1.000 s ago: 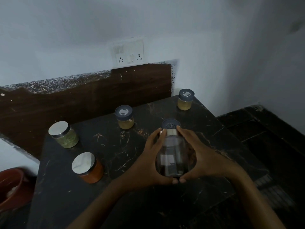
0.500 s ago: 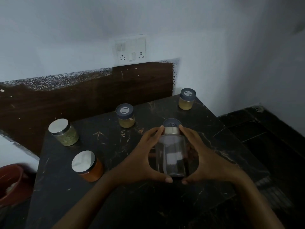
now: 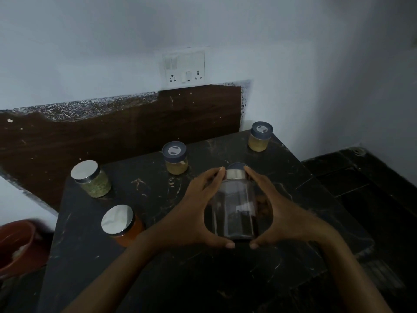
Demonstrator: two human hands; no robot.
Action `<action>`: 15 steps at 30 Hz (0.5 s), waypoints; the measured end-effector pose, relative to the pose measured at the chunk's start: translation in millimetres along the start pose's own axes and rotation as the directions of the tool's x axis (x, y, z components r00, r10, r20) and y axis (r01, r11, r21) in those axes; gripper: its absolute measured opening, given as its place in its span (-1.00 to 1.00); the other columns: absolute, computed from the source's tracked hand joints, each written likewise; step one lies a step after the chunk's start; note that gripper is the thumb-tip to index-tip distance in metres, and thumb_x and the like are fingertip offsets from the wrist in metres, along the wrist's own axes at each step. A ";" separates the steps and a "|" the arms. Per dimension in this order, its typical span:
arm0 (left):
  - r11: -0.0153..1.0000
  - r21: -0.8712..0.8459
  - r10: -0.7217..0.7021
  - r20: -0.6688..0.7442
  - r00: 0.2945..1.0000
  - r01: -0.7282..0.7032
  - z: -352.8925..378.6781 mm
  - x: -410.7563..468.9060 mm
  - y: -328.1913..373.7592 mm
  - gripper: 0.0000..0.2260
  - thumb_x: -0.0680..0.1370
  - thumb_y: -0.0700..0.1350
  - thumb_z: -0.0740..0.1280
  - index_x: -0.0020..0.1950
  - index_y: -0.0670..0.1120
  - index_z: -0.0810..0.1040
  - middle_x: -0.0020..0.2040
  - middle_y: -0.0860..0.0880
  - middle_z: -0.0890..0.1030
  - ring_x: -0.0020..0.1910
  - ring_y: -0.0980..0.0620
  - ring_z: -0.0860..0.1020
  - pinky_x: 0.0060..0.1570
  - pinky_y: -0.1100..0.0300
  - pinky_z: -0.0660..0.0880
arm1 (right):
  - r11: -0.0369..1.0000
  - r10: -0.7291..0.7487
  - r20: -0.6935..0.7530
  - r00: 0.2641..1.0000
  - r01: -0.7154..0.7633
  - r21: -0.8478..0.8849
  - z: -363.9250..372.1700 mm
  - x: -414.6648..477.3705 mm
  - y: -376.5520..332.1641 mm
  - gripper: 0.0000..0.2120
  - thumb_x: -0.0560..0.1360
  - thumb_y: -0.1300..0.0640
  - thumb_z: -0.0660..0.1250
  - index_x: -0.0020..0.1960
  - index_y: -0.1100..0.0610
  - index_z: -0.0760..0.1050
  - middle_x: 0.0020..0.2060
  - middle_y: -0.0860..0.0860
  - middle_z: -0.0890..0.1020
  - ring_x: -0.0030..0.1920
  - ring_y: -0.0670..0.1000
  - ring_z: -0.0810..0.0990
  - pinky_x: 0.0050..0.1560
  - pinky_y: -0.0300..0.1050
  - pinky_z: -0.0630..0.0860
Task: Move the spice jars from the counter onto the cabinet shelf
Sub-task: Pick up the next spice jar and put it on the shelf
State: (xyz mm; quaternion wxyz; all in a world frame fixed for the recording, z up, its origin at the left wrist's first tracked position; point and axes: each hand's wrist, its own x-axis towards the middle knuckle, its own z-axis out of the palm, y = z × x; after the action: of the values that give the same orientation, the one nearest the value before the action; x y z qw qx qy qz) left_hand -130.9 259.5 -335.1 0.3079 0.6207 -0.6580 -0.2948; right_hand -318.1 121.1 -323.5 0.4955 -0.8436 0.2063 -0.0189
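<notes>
Left hand (image 3: pixel 194 213), right hand (image 3: pixel 287 216), bare forearms (image 3: pixel 121 276)

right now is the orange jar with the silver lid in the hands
No, the left hand and right hand grip the clear jar, while the orange jar stands apart on the counter.

Blue-capped jars: three, namely the back-right jar (image 3: pixel 260 137), the middle jar (image 3: pixel 175 159) and the tall clear jar (image 3: pixel 234 208) (held between both hands).
Silver-lidded jars: two, the green-filled jar (image 3: pixel 93 180) and the orange-filled jar (image 3: pixel 123 224).
Jars altogether: five.
Hands: two, the left hand (image 3: pixel 194 213) and the right hand (image 3: pixel 286 215).
Socket plate (image 3: pixel 184 66): one.
Red tub (image 3: pixel 18 245): one.
</notes>
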 end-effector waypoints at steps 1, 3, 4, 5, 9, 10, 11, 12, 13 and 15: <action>0.999 -0.048 0.002 -0.013 1.000 -0.002 -0.8 -0.5 1.9 0.04 0.19 0.24 0.49 0.36 0.45 -0.25 0.38 0.47 -0.18 0.45 0.27 -0.04 0.38 0.26 0.23 | 1.000 -0.006 0.007 1.000 0.006 0.005 -0.9 -0.4 -0.3 0.19 0.02 -0.12 0.58 0.26 -0.58 -0.24 0.34 -0.42 0.02 0.44 -0.09 0.14 0.37 -0.12 0.28; 0.989 -0.151 -0.001 -0.056 0.998 -0.008 -2.2 -2.1 2.5 0.03 0.20 0.15 0.52 0.41 0.35 -0.16 0.41 0.41 -0.08 0.43 0.32 0.06 0.28 0.39 0.31 | 1.000 -0.012 0.030 0.999 0.011 0.023 -4.4 -1.7 -1.0 0.24 0.02 -0.09 0.60 0.28 -0.56 -0.29 0.38 -0.42 -0.04 0.46 -0.10 0.14 0.40 -0.08 0.26; 0.982 -0.188 0.002 -0.067 0.998 -0.014 -2.8 -3.0 2.6 0.04 0.20 0.11 0.54 0.43 0.31 -0.13 0.42 0.38 -0.05 0.42 0.33 0.08 0.26 0.40 0.33 | 0.999 -0.011 0.044 0.999 0.010 0.031 -6.1 -2.1 -1.4 0.26 0.03 -0.07 0.60 0.28 -0.55 -0.31 0.43 -0.35 -0.05 0.46 -0.10 0.15 0.42 -0.04 0.24; 0.976 -0.216 0.002 -0.070 0.998 -0.017 -3.3 -3.7 2.9 0.04 0.21 0.07 0.55 0.44 0.28 -0.11 0.42 0.37 -0.03 0.42 0.34 0.10 0.25 0.40 0.34 | 0.999 -0.007 0.057 0.998 0.005 0.039 -7.4 -2.4 -2.6 0.26 0.03 -0.06 0.60 0.27 -0.55 -0.32 0.47 -0.29 -0.05 0.45 -0.11 0.18 0.42 -0.02 0.25; 0.982 -0.190 -0.005 -0.034 0.999 -0.002 -4.1 -5.1 2.2 0.11 0.21 0.08 0.55 0.49 0.21 -0.20 0.45 0.37 -0.13 0.46 0.31 -0.01 0.35 0.31 0.28 | 0.999 -0.011 0.051 0.999 0.009 0.041 -7.2 -0.5 -3.7 0.22 0.04 -0.06 0.59 0.31 -0.53 -0.24 0.47 -0.23 0.05 0.39 -0.14 0.27 0.36 -0.09 0.35; 0.992 -0.124 -0.001 -0.031 1.000 -0.003 -3.3 -5.0 2.3 0.14 0.21 0.14 0.53 0.49 0.19 -0.25 0.45 0.37 -0.21 0.48 0.27 -0.09 0.41 0.25 0.20 | 0.999 -0.018 0.044 0.999 0.017 0.028 -6.5 0.4 -3.4 0.21 0.04 -0.07 0.59 0.31 -0.53 -0.23 0.43 -0.30 0.06 0.38 -0.16 0.26 0.32 -0.19 0.36; 0.999 -0.052 0.002 -0.034 0.999 -0.003 -2.2 -4.6 3.1 0.16 0.20 0.20 0.51 0.49 0.20 -0.30 0.43 0.38 -0.27 0.48 0.23 -0.17 0.44 0.18 0.12 | 1.000 -0.027 0.039 0.999 0.027 0.007 -5.4 1.2 -3.4 0.19 0.05 -0.07 0.59 0.30 -0.54 -0.23 0.37 -0.40 0.05 0.37 -0.18 0.23 0.26 -0.31 0.34; 1.000 0.003 -0.001 -0.039 0.999 0.001 -1.3 -4.1 4.1 0.16 0.19 0.25 0.49 0.47 0.22 -0.32 0.42 0.39 -0.29 0.48 0.20 -0.19 0.45 0.11 0.08 | 0.999 -0.036 0.032 0.999 0.036 -0.020 -4.1 2.2 -3.3 0.19 0.06 -0.07 0.59 0.28 -0.56 -0.24 0.30 -0.48 0.02 0.36 -0.20 0.20 0.22 -0.39 0.30; 0.999 0.033 -0.003 -0.047 0.999 0.004 -0.6 -3.5 5.2 0.14 0.19 0.28 0.47 0.46 0.26 -0.31 0.41 0.38 -0.27 0.48 0.17 -0.17 0.46 0.04 0.09 | 0.998 -0.044 0.025 0.999 0.045 -0.047 -3.0 2.8 -4.2 0.19 0.06 -0.07 0.59 0.26 -0.57 -0.26 0.26 -0.54 -0.01 0.35 -0.22 0.16 0.19 -0.44 0.26; 1.000 0.030 0.002 -0.072 0.997 0.000 0.0 -3.4 6.6 0.07 0.19 0.29 0.46 0.43 0.35 -0.25 0.42 0.36 -0.18 0.47 0.16 -0.07 0.45 0.04 0.16 | 0.996 -0.047 0.024 0.999 0.049 -0.070 -3.9 3.3 -5.1 0.22 0.06 -0.08 0.59 0.26 -0.56 -0.30 0.23 -0.58 -0.06 0.33 -0.28 0.14 0.24 -0.44 0.21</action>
State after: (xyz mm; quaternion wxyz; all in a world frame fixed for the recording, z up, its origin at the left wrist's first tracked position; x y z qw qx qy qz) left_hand -134.9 263.2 -330.1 0.3222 0.6352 -0.6510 -0.2623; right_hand -314.3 118.9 -317.8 0.4672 -0.8653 0.1810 -0.0141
